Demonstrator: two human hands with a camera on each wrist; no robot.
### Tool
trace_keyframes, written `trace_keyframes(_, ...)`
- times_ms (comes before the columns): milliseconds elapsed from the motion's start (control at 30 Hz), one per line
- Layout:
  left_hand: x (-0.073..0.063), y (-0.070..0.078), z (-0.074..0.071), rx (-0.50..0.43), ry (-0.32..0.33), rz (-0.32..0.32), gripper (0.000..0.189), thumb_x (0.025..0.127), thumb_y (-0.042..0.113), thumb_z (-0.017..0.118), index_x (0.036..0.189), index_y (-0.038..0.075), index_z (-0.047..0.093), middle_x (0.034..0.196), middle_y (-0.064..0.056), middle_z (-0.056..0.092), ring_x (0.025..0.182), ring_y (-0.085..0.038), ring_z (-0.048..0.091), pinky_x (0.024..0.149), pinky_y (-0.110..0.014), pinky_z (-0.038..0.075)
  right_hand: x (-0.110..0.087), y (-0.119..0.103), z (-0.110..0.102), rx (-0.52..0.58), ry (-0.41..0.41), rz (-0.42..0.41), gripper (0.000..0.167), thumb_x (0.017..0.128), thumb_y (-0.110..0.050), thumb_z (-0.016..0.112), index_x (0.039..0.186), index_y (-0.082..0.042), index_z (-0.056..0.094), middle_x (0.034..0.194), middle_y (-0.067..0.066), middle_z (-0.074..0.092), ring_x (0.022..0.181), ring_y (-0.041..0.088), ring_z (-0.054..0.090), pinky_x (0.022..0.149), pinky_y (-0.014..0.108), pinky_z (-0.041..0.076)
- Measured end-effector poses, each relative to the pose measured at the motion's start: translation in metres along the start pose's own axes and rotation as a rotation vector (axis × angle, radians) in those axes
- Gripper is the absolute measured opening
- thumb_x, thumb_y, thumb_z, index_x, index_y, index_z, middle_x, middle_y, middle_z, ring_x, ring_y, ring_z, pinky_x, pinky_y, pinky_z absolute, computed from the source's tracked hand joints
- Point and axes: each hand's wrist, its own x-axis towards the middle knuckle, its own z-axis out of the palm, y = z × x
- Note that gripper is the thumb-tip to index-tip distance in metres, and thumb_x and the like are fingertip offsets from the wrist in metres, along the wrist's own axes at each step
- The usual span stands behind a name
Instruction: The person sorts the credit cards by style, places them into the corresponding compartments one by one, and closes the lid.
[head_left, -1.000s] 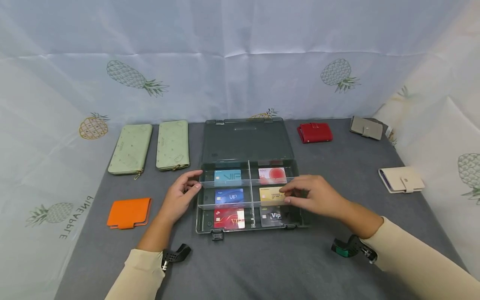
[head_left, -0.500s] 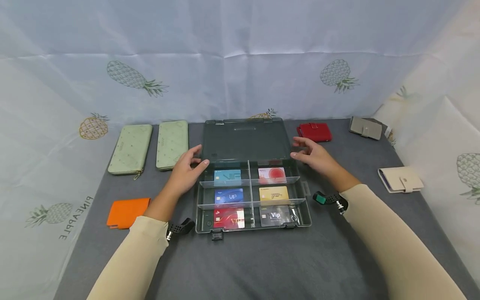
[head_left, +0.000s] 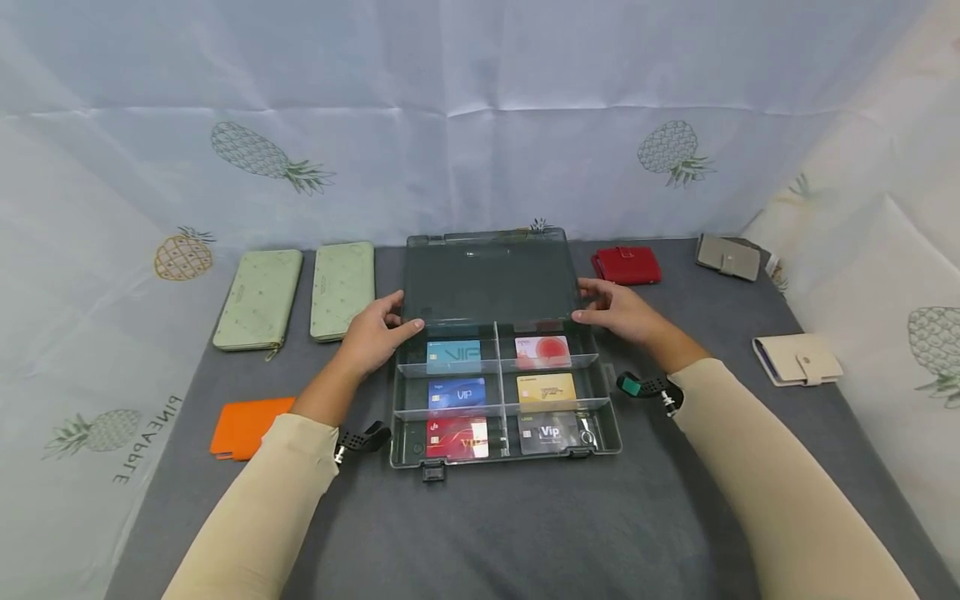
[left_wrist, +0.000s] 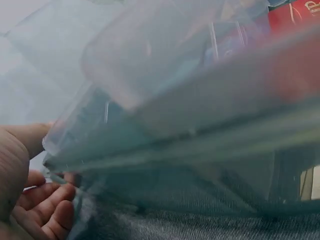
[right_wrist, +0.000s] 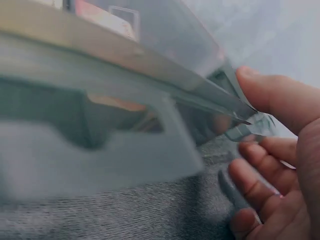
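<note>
An open, see-through dark plastic organizer box (head_left: pixel 408 450) stands mid-table, its hinged lid (head_left: pixel 491 279) leaning back at the far side. My left hand (head_left: pixel 373 337) pinches the lid's left edge near the hinge, thumb on one side and fingers on the other. On the opposite edge, my right hand (head_left: pixel 624 312) grips the lid likewise. Each compartment holds a card: teal (head_left: pixel 453 354), pink (head_left: pixel 531 353), blue (head_left: pixel 456 393), gold (head_left: pixel 546 388), red (head_left: pixel 457 438) and black (head_left: pixel 550 432). Both wrist views show the box wall close up, blurred.
Two pale green wallets (head_left: pixel 258 300) lie back left, with an orange card holder (head_left: pixel 251 427) nearer. To the right are a red wallet (head_left: pixel 627 265), a grey wallet (head_left: pixel 727 257) and a cream wallet (head_left: pixel 798 359). A patterned curtain (head_left: pixel 480 167) hangs behind.
My right hand has left the gold card and moved up to the lid's right edge. The left hand has moved from the box's side to the lid. Its far edge has risen slightly.
</note>
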Motion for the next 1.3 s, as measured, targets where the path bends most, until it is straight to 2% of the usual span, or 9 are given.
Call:
trace_keyframes(200,-0.003,0.01,-0.002,-0.026,0.131,0.071,0.075,0.099,0.025,0.079,0.162,0.009,0.043,0.156,-0.013,0.054,0.127,-0.035,0.056,0.095,-0.056,0.051,-0.007,-0.004,0.003,-0.026,0.163,-0.066,0.082,0.095,-0.016,0.084,0.162,-0.008,0.038,0.149,0.018,0.053,0.109,0.029,0.058,0.079,0.033,0.052)
trace_keyframes(333,-0.011,0.014,-0.007,-0.099,0.148,0.108,0.068,0.101,0.032,0.077,0.158,0.012,0.047,0.152,-0.012,0.057,0.127,-0.034,0.058,0.098,-0.057,0.05,-0.02,-0.007,0.003,0.035,0.228,-0.13,0.078,0.094,-0.011,0.083,0.159,-0.006,0.04,0.147,0.018,0.054,0.106,0.026,0.06,0.078,0.026,0.05)
trace_keyframes(533,-0.033,0.011,-0.018,-0.161,0.145,0.173,0.057,0.106,0.044,0.068,0.15,0.011,0.054,0.142,-0.016,0.066,0.124,-0.034,0.065,0.095,-0.05,0.053,-0.047,-0.012,-0.005,0.209,0.213,-0.209,0.051,0.105,-0.008,0.068,0.151,0.0,0.046,0.142,0.018,0.057,0.113,0.015,0.066,0.09,0.019,0.053)
trace_keyframes(633,-0.043,0.005,-0.022,-0.167,0.156,0.259,0.041,0.11,0.032,0.064,0.14,0.003,0.059,0.132,-0.019,0.071,0.119,-0.035,0.07,0.087,-0.031,0.055,-0.061,-0.013,-0.009,0.254,0.187,-0.249,0.037,0.108,-0.006,0.063,0.14,0.007,0.05,0.134,0.01,0.063,0.114,0.012,0.069,0.093,0.022,0.055)
trace_keyframes(733,-0.052,-0.003,-0.023,-0.162,0.159,0.373,0.031,0.109,0.018,0.065,0.133,-0.002,0.064,0.12,-0.021,0.075,0.11,-0.02,0.073,0.082,-0.015,0.052,-0.074,-0.007,-0.011,0.288,0.127,-0.313,0.03,0.108,0.0,0.059,0.138,0.003,0.057,0.135,0.004,0.069,0.118,0.013,0.07,0.097,0.024,0.055)
trace_keyframes(833,-0.062,-0.012,-0.024,-0.123,0.14,0.454,0.026,0.104,0.005,0.069,0.129,-0.003,0.068,0.127,-0.019,0.074,0.108,-0.007,0.07,0.085,-0.011,0.051,-0.085,0.003,-0.013,0.285,0.053,-0.359,0.034,0.106,0.003,0.06,0.14,0.001,0.062,0.146,0.002,0.067,0.13,0.01,0.064,0.103,0.023,0.051)
trace_keyframes(967,-0.075,-0.021,-0.026,-0.044,0.066,0.466,0.034,0.097,-0.005,0.073,0.13,0.0,0.069,0.143,-0.014,0.067,0.116,-0.016,0.07,0.094,-0.014,0.051,-0.098,0.013,-0.015,0.27,-0.06,-0.394,0.041,0.103,0.006,0.063,0.143,0.008,0.057,0.16,0.003,0.055,0.143,0.007,0.052,0.109,0.022,0.045)
trace_keyframes(1100,-0.086,-0.031,-0.03,0.091,-0.004,0.503,0.051,0.089,0.0,0.085,0.137,0.005,0.068,0.146,-0.012,0.065,0.12,-0.031,0.069,0.099,-0.037,0.056,-0.104,0.022,-0.014,0.263,-0.148,-0.401,0.05,0.097,0.011,0.068,0.145,0.009,0.054,0.165,0.011,0.046,0.145,0.005,0.049,0.11,0.025,0.046)
trace_keyframes(1300,-0.087,-0.041,-0.034,0.231,-0.109,0.547,0.083,0.078,0.025,0.098,0.15,0.009,0.061,0.153,-0.011,0.06,0.134,-0.036,0.059,0.104,-0.061,0.05,-0.106,0.03,-0.007,0.183,-0.134,-0.311,0.059,0.091,0.002,0.081,0.145,-0.002,0.058,0.168,0.017,0.041,0.146,0.0,0.044,0.109,0.023,0.045)
